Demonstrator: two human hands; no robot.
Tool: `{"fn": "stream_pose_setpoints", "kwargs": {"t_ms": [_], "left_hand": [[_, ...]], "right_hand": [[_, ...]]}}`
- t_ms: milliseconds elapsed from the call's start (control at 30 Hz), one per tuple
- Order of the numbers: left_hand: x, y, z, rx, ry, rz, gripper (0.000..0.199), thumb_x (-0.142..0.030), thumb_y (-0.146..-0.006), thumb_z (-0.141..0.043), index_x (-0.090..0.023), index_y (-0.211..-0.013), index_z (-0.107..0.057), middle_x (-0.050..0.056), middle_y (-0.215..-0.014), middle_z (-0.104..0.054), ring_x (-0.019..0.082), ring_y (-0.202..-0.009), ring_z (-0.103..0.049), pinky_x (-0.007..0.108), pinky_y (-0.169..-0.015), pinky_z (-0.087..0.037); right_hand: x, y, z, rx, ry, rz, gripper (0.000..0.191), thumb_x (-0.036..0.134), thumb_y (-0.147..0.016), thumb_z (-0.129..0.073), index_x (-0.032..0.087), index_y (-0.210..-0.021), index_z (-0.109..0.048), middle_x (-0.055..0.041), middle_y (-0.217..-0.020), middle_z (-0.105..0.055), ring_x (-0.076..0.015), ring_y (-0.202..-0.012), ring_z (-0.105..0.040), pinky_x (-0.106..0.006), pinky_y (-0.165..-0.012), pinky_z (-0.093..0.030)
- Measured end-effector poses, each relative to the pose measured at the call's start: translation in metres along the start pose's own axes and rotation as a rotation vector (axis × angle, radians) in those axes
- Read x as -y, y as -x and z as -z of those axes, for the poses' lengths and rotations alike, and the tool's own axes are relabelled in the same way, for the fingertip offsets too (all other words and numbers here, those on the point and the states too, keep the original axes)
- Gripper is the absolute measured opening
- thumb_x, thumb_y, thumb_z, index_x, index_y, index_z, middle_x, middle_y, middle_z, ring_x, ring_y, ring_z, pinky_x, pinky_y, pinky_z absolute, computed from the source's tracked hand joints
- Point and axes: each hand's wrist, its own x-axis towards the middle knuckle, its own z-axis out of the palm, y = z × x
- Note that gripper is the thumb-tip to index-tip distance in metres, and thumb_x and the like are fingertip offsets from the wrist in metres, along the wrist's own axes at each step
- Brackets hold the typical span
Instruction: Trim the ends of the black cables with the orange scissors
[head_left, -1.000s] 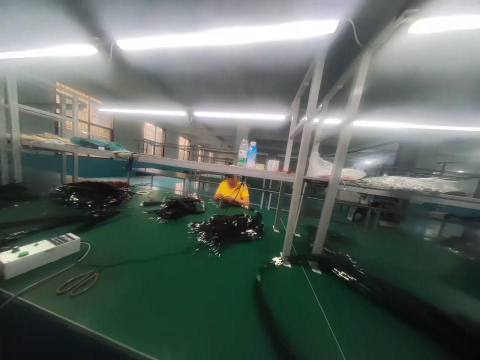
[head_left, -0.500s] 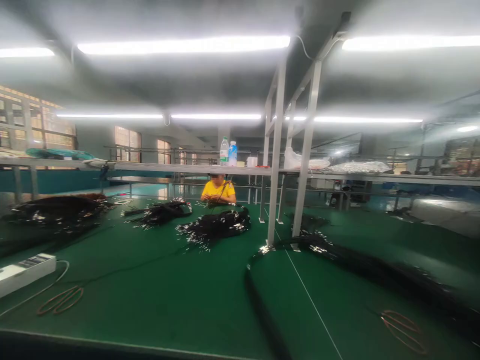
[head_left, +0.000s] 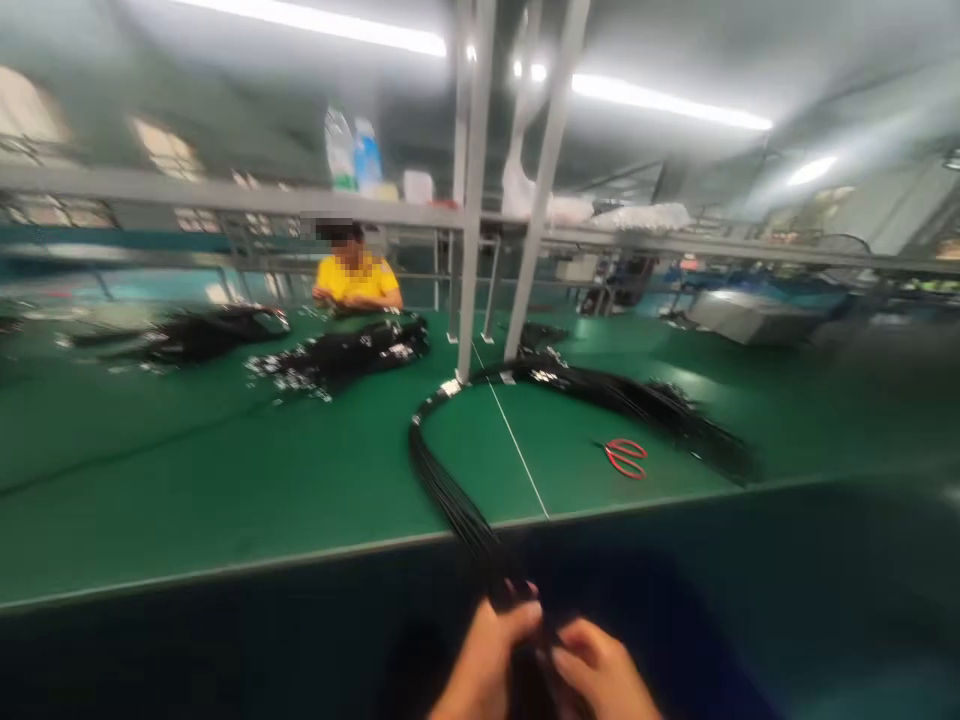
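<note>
Glare flares from 2 long ceiling tubes (head_left: 670, 103) above you, blur softens your hands (head_left: 489, 655), and dark shadow lies below the counter (head_left: 187, 490).

Blur hides the near end of the black cable bundle (head_left: 454, 500).

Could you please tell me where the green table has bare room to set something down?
Broadest, the near green tabletop left of the cable bundle in the left hand; smaller, between the white line and the red scissors. Far left, around the black cable heaps, is crowded.
</note>
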Motion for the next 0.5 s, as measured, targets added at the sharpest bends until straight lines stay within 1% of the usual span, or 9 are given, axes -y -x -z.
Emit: {"fn": "stream_pose_setpoints", "kwargs": {"t_ms": [33,67,100,133,167,233,333,400,500], "left_hand": [[0.005,0.003,-0.002,-0.010,-0.026,0.016,0.024,-0.027,-0.089,-0.056,-0.014,-0.110,-0.058,0.006,-0.105,-0.063,0.018,-0.084,-0.064,0.036,-0.071,-0.055],[0.006,0.006,-0.003,-0.011,-0.048,0.025,0.016,-0.024,-0.088,-0.059,-0.013,-0.099,-0.061,0.003,-0.091,-0.065,0.015,-0.072,-0.063,0.030,-0.063,-0.053],[0.006,0.008,-0.004,-0.008,-0.064,0.031,0.011,-0.018,-0.079,-0.068,-0.011,-0.087,-0.064,0.000,-0.074,-0.064,0.013,-0.060,-0.060,0.025,-0.056,-0.050],[0.003,0.011,-0.003,0.001,-0.078,0.033,0.014,-0.014,-0.070,-0.075,-0.011,-0.079,-0.065,-0.002,-0.063,-0.062,0.012,-0.054,-0.057,0.023,-0.051,-0.047],[0.000,0.013,-0.003,0.006,-0.091,0.033,0.019,-0.014,-0.063,-0.078,-0.011,-0.077,-0.065,-0.002,-0.059,-0.062,0.012,-0.052,-0.057,0.023,-0.049,-0.045],[-0.004,0.017,-0.004,0.008,-0.113,0.021,0.024,-0.016,-0.057,-0.081,-0.013,-0.076,-0.067,-0.001,-0.058,-0.065,0.013,-0.053,-0.059,0.023,-0.051,-0.044],[-0.002,0.022,-0.010,-0.009,-0.140,-0.018,0.020,-0.024,-0.058,-0.079,-0.014,-0.067,-0.065,-0.002,-0.053,-0.063,0.012,-0.049,-0.057,0.023,-0.051,-0.044],[0.001,0.022,-0.014,-0.022,-0.161,-0.041,0.020,-0.024,-0.057,-0.079,-0.014,-0.059,-0.063,-0.003,-0.048,-0.059,0.010,-0.044,-0.053,0.022,-0.048,-0.042],[-0.001,0.021,-0.016,-0.033,-0.190,-0.043,0.019,-0.020,-0.053,-0.081,-0.012,-0.064,-0.067,-0.002,-0.051,-0.062,0.010,-0.045,-0.054,0.021,-0.048,-0.041]], "right_hand": [[-0.003,0.006,0.002,0.032,-0.019,-0.046,0.020,0.029,-0.089,-0.056,0.015,-0.104,-0.060,-0.0037,-0.096,-0.065,-0.0166,-0.075,-0.064,-0.035,-0.066,-0.054],[-0.004,0.011,0.004,0.059,-0.035,-0.087,0.015,0.027,-0.089,-0.057,0.014,-0.096,-0.061,-0.0012,-0.083,-0.066,-0.0146,-0.067,-0.063,-0.031,-0.060,-0.053],[-0.005,0.015,0.006,0.082,-0.062,-0.116,0.012,0.025,-0.088,-0.058,0.014,-0.088,-0.061,0.0015,-0.072,-0.064,-0.0128,-0.058,-0.061,-0.028,-0.054,-0.051],[-0.004,0.018,0.009,0.108,-0.092,-0.137,0.011,0.022,-0.087,-0.060,0.014,-0.080,-0.060,0.0044,-0.060,-0.061,-0.0114,-0.050,-0.058,-0.025,-0.050,-0.048],[-0.002,0.021,0.011,0.122,-0.121,-0.155,0.014,0.022,-0.087,-0.060,0.014,-0.076,-0.059,0.0052,-0.057,-0.059,-0.0107,-0.047,-0.057,-0.024,-0.046,-0.046],[0.002,0.023,0.014,0.129,-0.194,-0.173,0.017,0.028,-0.089,-0.056,0.015,-0.079,-0.059,0.0053,-0.061,-0.060,-0.0094,-0.046,-0.056,-0.023,-0.045,-0.046],[0.006,0.026,0.014,0.150,-0.313,-0.200,0.019,0.033,-0.089,-0.054,0.015,-0.082,-0.058,0.0036,-0.065,-0.062,-0.0108,-0.050,-0.059,-0.025,-0.048,-0.047],[0.006,0.029,0.012,0.160,-0.387,-0.220,0.022,0.036,-0.088,-0.053,0.016,-0.082,-0.058,0.0012,-0.066,-0.064,-0.0127,-0.053,-0.062,-0.027,-0.051,-0.049],[0.004,0.035,0.013,0.160,-0.461,-0.254,0.032,0.044,-0.086,-0.049,0.014,-0.081,-0.059,-0.0048,-0.070,-0.067,-0.0153,-0.057,-0.066,-0.030,-0.057,-0.050]]}}
